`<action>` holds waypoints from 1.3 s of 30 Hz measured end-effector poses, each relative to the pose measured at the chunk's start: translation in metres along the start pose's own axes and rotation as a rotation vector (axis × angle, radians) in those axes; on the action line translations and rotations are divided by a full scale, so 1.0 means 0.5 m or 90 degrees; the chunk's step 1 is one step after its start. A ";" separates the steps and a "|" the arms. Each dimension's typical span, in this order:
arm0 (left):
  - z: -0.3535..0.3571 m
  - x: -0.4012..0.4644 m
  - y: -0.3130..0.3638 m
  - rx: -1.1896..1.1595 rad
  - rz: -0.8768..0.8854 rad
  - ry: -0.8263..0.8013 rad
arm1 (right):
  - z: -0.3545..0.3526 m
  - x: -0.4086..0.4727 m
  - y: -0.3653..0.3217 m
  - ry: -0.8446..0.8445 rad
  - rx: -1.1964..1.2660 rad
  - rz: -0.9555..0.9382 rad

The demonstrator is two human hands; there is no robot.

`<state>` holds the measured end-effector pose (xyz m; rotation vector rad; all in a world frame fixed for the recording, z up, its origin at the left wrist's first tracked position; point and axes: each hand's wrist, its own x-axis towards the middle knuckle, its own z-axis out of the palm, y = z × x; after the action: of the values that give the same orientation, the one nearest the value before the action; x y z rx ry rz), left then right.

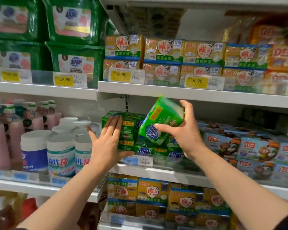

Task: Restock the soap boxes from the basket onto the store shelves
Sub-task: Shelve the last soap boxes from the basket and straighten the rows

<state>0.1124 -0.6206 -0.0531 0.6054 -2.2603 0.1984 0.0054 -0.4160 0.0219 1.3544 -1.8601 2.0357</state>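
While it is tilted above the middle shelf point(156, 171), the green soap box point(160, 120) sits in the right hand point(184, 131), thumb and fingers curled round it. Just below lie more green soap boxes point(150, 150). The left hand point(106, 141) presses flat, fingers straight, against the stacked green boxes point(128, 130) beside it. White tubs point(61, 153) stand left, yellow soap packs point(163, 50) on the shelf above.

White tubs point(61, 151) with blue labels stand on the left shelf — pink bottles point(0, 143) behind them, green tubs point(73, 58) above.
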 end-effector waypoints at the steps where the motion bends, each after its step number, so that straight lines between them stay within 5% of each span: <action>1: -0.002 -0.001 0.002 -0.003 -0.002 0.001 | -0.004 -0.002 0.004 0.003 0.046 0.033; 11: -0.006 -0.003 0.011 -0.012 -0.009 0.002 | -0.031 -0.028 0.042 0.031 0.306 0.174; 25: 0.002 -0.004 0.007 -0.023 -0.019 0.000 | -0.042 -0.032 0.071 -0.101 0.125 0.015; 39: 0.004 -0.008 0.002 -0.045 0.003 0.018 | 0.014 0.024 0.068 0.026 0.104 0.042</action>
<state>0.1128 -0.6188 -0.0575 0.5569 -2.2313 0.1291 -0.0178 -0.4367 0.0022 1.2917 -1.7796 2.2735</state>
